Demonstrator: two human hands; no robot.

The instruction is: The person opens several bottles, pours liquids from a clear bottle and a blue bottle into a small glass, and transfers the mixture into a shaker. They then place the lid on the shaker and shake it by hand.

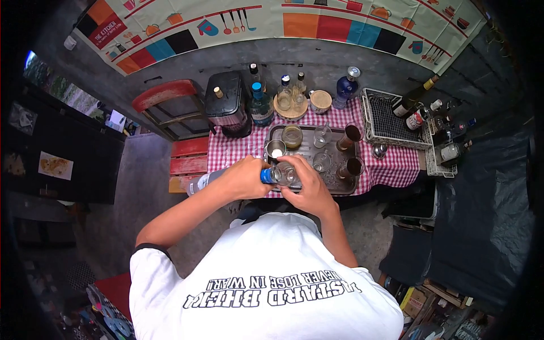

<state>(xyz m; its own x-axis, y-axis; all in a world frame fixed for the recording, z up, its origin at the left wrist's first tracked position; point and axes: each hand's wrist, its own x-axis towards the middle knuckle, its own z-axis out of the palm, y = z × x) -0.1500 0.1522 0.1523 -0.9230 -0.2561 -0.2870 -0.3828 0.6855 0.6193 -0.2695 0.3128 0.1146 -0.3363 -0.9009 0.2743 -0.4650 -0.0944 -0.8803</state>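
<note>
My left hand (247,177) is wrapped round a clear bottle (199,184) near its neck. The bottle lies almost level, its blue-ringed neck pointing right. Its mouth is right at the rim of a clear glass (289,173), which my right hand (313,190) grips from the right side. Both hands are over the near edge of a metal tray (356,191). Just beyond them on the tray stand a small metal cup (276,149) with something white in it and a glass jar (292,136). Part of the bottle is hidden behind my left hand.
More clear glasses (322,136) and two dark brown tumblers (348,137) share the tray. Behind it are a black dispenser (226,105), a blue bottle (346,90) and a lidded jar (321,102). A wire basket (391,140) with bottles sits right on the checked tablecloth (396,164).
</note>
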